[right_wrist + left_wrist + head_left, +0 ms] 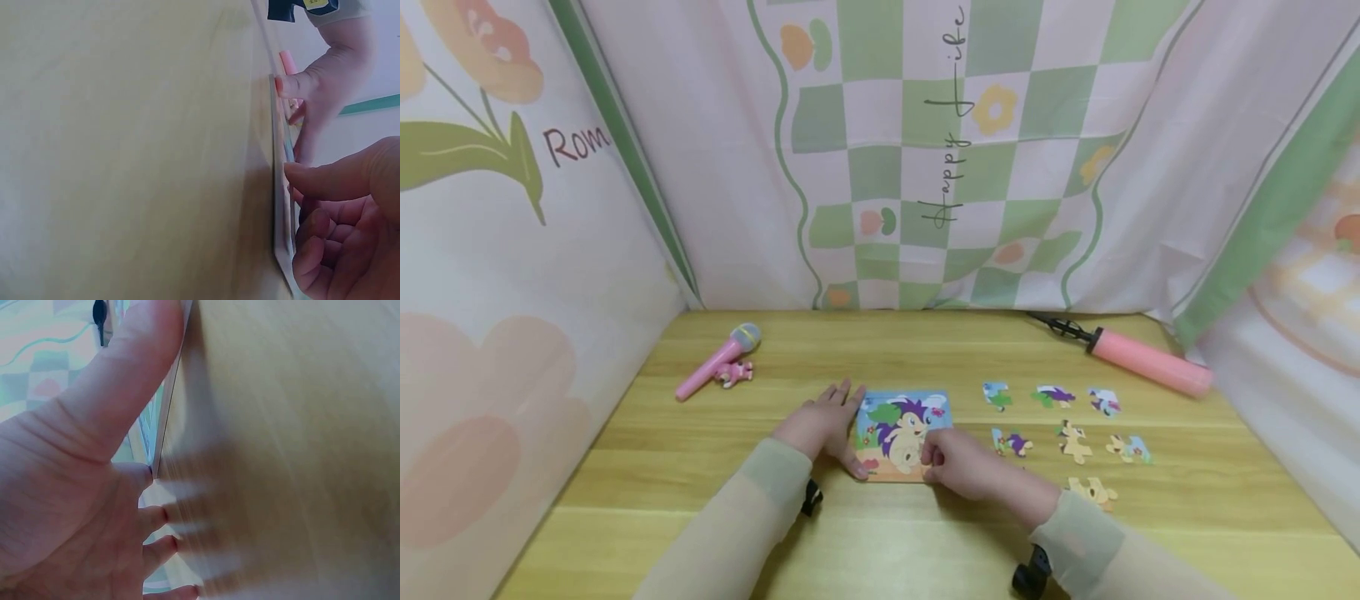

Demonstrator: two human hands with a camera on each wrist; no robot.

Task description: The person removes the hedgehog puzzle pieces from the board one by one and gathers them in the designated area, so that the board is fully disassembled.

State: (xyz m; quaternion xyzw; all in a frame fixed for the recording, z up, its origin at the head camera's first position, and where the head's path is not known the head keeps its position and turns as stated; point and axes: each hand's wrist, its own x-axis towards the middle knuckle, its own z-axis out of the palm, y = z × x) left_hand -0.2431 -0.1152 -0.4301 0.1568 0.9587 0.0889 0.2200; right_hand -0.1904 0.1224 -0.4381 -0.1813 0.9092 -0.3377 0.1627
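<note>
A jigsaw board (895, 408) with a purple-haired hedgehog picture lies flat at the table's centre. My left hand (827, 423) rests along its left side, fingers spread and straight; the thumb (134, 369) lies along the near edge in the left wrist view. Over the board's lower right part, my right hand (962, 462) pinches with thumb and curled fingers at what seems a puzzle piece, mostly hidden by the fingertips. The right wrist view has the right thumb (325, 178) at the board's edge. Right of the board lie several loose puzzle pieces (1075, 442) in rows.
At the left back is a pink toy microphone (715, 362) with a small pink figure (733, 372) beside it. A pink hand pump (1150, 360) lies at the right back. A patterned curtain (940, 167) hangs behind the wooden table (700, 500).
</note>
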